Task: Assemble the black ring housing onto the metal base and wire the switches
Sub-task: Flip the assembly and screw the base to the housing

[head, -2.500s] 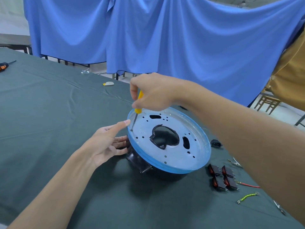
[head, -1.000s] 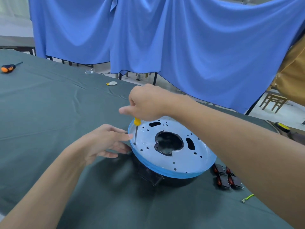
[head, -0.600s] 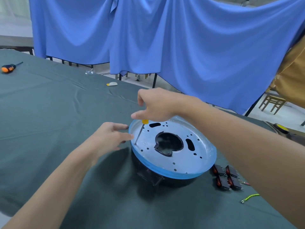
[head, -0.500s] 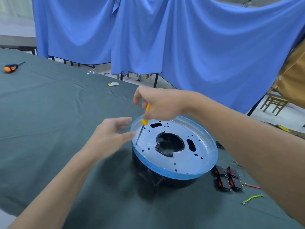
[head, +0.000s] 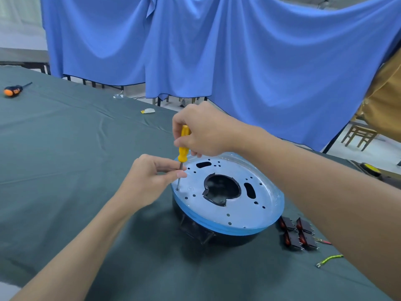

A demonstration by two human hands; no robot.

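A view from a head-worn camera looks down on a bench (head: 65, 148) covered in dark green cloth. Two bare forearms reach in. A round metal base (head: 208, 210), its rim wrapped in blue film, lies flat on top of the black ring housing (head: 238, 238), just right of the bench's middle.

The right grip (head: 204, 131) is closed around the upper handle of a yellow screwdriver (head: 183, 146). The left grip (head: 149, 181) pinches the bare steel shaft between thumb and fingertips (head: 181, 174), just below the handle. The tool's long axis stands nearly upright, leaning slightly right at the top. Its tip sits in a small hole at the far-left edge of the base.

That hole lies almost straight below the right grip, so driving would likely mean pressing down and turning. The left grip is the nearer one to the hole and seems to be steadying the tip.

Half a second earlier the left grip was open beside the rim, off the tool, and the screwdriver leaned more steeply. Now it is straighter and held in both grips.

Four black rocker switches (head: 297, 235) lie untouched near the base's right side, with a green-yellow wire (head: 329, 259) and a red wire (head: 324, 241) close by. An orange-handled screwdriver (head: 13, 90) rests far left.
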